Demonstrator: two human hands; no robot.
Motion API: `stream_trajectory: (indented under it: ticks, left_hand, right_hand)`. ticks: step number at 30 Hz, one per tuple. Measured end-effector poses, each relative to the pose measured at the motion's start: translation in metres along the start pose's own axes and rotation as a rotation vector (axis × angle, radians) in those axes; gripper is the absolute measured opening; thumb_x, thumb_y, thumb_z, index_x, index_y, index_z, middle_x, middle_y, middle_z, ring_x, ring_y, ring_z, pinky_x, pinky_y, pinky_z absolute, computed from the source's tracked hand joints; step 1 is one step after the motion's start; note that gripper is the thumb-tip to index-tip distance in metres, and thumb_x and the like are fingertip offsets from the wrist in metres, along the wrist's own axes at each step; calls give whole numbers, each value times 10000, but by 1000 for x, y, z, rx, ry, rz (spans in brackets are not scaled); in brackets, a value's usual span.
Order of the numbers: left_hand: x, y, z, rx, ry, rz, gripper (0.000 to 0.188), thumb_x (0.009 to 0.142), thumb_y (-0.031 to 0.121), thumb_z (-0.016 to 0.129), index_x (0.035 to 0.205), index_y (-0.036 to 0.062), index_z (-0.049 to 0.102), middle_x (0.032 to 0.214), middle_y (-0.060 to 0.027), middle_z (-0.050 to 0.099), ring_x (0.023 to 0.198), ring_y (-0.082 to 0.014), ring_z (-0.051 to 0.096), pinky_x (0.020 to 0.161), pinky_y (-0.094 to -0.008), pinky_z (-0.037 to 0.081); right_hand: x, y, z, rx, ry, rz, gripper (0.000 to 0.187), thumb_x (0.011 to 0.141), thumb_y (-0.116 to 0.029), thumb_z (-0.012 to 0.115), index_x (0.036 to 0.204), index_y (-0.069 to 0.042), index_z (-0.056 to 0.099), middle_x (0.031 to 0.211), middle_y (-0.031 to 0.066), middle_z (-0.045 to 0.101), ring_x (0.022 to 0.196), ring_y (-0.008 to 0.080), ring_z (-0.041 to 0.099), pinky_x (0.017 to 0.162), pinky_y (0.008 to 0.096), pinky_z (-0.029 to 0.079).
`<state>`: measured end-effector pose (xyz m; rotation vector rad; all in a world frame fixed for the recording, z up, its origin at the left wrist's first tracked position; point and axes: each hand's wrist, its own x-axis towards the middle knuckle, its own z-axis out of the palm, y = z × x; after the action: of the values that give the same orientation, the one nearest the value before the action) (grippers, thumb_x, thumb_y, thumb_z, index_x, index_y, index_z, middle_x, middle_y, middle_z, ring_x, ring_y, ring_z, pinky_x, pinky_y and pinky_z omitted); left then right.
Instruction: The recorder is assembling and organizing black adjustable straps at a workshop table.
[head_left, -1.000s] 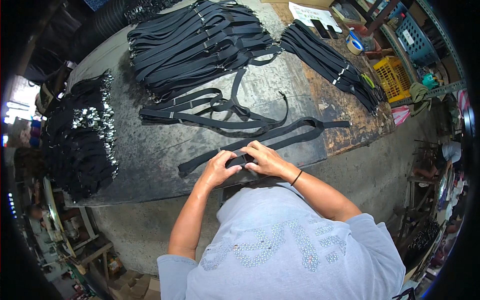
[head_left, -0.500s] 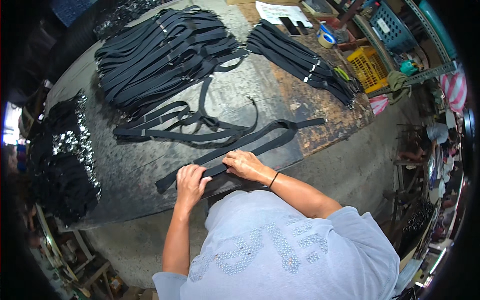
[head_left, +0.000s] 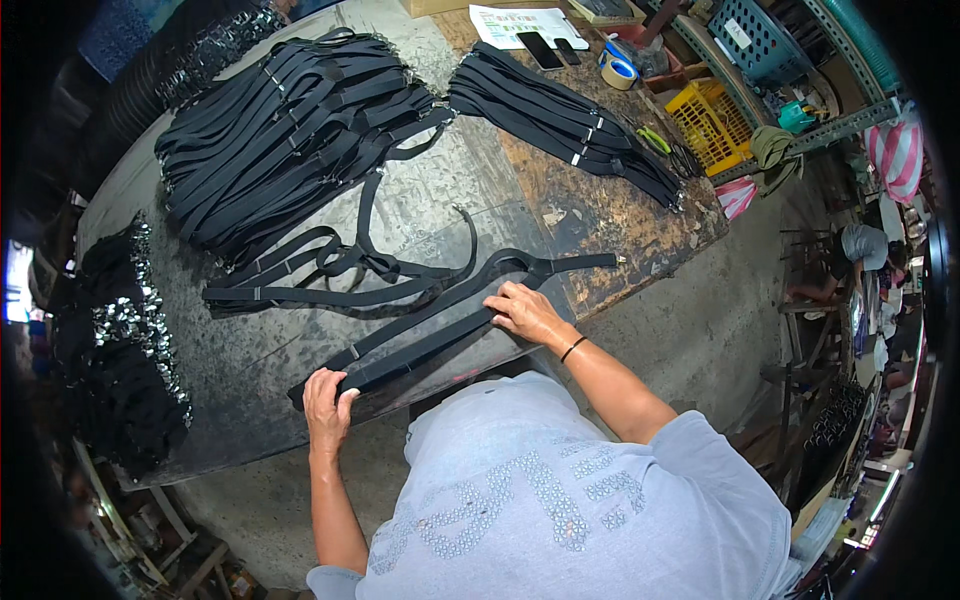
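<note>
1. Black strap: lies stretched along the near edge of the table, running from the left hand up past the right hand to a metal-tipped end that overhangs the bare wooden part.
2. Left hand: fingers curled over the strap's lower end at the table edge, pinching it closed against the top.
3. Right hand: laid nearly flat, fingers spread and pressing down on the strap's middle; it grips nothing, only pins.
4. Loose straps: a tangle lying just beyond the held strap, one loop curving close to the right hand.
5. Large strap pile: heaped toward the far left of the table, well apart from both hands.
6. Bundled straps: laid toward the far right of the table, near a tape roll, a phone and scissors.
7. Risk, as a judgement: the strap lies at the very table edge, so a slackened left pinch could let that end drop off; a sliding right hand could also snag the nearby loop and drag the tangle along.
</note>
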<state>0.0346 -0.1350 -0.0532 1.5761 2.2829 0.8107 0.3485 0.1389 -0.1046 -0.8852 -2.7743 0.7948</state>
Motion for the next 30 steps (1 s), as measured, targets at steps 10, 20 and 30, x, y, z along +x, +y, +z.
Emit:
stream_trajectory:
  ticks: [10, 20, 30]
  left_hand:
    - [0, 17, 15, 30, -56, -95, 340, 801, 136, 725, 1108, 29, 626, 1157, -168, 610, 1135, -368, 556, 983, -437, 436]
    - [1, 29, 8, 55, -52, -125, 341, 783, 158, 750, 1079, 37, 631, 1071, -149, 647, 1045, -354, 593, 947, -437, 427]
    - [-10, 44, -5, -1, -116, -123, 335, 769, 190, 757, 1043, 43, 632, 1043, -129, 648, 1034, -344, 597, 983, -446, 409]
  right_hand:
    - [2, 15, -10, 89, -92, 10, 356, 837, -248, 714, 1166, -127, 653, 1010, 105, 597, 1010, 330, 587, 888, 438, 491]
    - [26, 20, -6, 339, -219, 281, 313, 785, -136, 752, 1039, -72, 580, 1023, 141, 653, 1018, 363, 626, 827, 463, 489]
    - [39, -1, -2, 135, -246, 477, 366, 754, -195, 794, 936, -78, 499, 977, 145, 643, 1013, 385, 620, 800, 465, 477]
